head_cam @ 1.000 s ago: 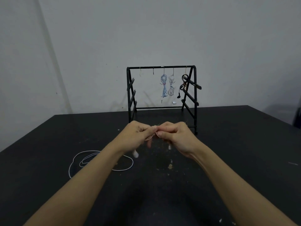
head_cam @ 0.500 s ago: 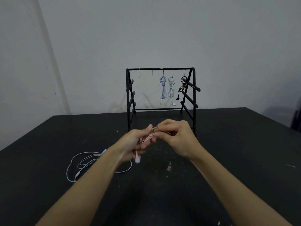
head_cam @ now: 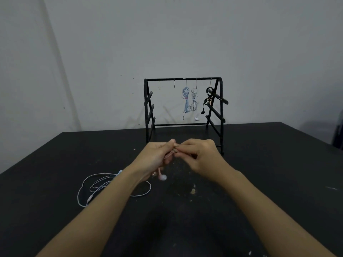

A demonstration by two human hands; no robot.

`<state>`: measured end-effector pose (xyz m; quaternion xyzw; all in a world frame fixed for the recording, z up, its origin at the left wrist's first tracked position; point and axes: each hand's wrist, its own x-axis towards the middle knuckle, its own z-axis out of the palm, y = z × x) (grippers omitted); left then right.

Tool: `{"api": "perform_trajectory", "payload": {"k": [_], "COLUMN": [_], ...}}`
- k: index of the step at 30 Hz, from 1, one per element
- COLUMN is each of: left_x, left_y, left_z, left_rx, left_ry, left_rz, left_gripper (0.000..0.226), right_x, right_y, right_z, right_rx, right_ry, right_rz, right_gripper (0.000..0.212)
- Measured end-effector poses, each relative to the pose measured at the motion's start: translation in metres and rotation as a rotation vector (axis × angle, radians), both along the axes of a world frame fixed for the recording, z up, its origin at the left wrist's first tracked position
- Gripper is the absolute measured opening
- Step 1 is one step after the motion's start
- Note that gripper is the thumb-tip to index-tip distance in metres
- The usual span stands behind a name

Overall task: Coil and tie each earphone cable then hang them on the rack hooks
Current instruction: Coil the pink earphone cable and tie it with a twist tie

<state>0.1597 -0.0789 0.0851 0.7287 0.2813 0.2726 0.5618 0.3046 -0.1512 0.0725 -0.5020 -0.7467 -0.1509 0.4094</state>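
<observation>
Black table [head_cam: 55, 210], black rack [head_cam: 182, 79] at back, loose white earphone cable [head_cam: 89, 184] front-left

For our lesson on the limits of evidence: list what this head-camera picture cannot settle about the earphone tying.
- Pink earphone cable: its coil and any tie are hidden between the left hand and right hand.
- White earphones on the table: partly covered by the left forearm.
- Three bundles hung on the rack: ties too small to judge.
- Both elbows: cut off by the bottom edge.
</observation>
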Motion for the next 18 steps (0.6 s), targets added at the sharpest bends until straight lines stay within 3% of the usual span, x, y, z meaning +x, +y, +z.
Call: {"api": "perform_trajectory", "payload": {"k": [3,7,14,16,18], "left_x": [0.0,0.0,-0.006,-0.005,-0.004], "left_y": [-0.002,0.001,0.002,-0.001,-0.005], "left_z": [0.003,0.005,0.015,0.017,0.018], "left_rx": [0.074,0.106,0.039,0.026,0.014], "left_ry": [0.023,0.034,0.031,0.036,0.018], "left_rz": [-0.005,-0.058,-0.155,-0.134,-0.1], "left_gripper": [0.039,0.041,0.03,0.012,0.011], "right_x": [0.004,0.005,0.007,0.007,0.006], "right_y": [0.0,-0.003,-0.01,-0.011,-0.01], "right_z": [-0.001,0.001,0.014,0.016,0.018], "right_rx": [0.024,0.073,0.025,0.033,0.027], "right_ry": [-0.027,0.091,-0.071,-0.116,-0.167], "right_rz": [-0.014,-0.017,0.009,0.011,0.005], "right_gripper": [0.017,0.012,0.014,0.016,0.018]}}
